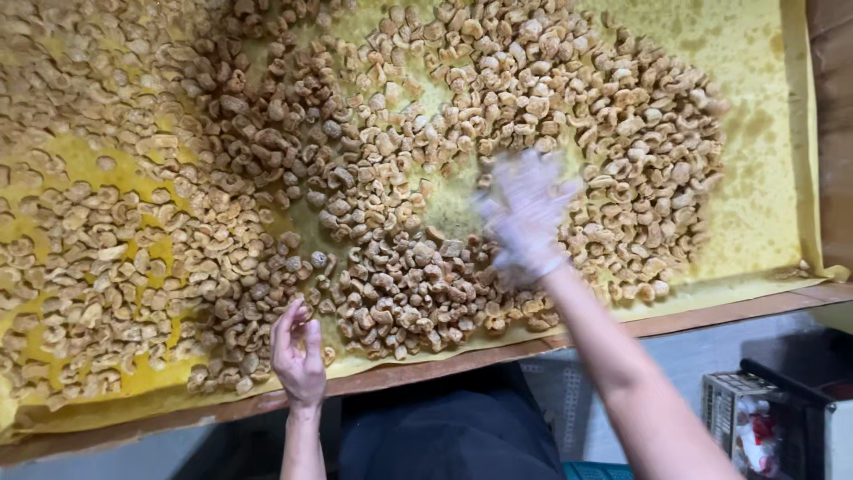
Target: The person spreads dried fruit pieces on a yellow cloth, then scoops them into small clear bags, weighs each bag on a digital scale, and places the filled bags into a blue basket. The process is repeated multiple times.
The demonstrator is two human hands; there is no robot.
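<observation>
A great spread of small tan, curled fried pieces [391,178] lies on a yellow sheet [755,107] covering a wooden table. My left hand [298,351] is bare and hovers at the near edge of the sheet, its fingers bent together close to the pieces; whether it pinches one I cannot tell. My right hand [526,213] wears a thin clear glove and is blurred with motion above the heap, fingers spread, holding nothing that I can see.
The wooden table edge [711,313] runs along the front. A dark box with a metal basket of small packets [755,427] stands at the lower right. Bare yellow sheet shows at the top right and around the left.
</observation>
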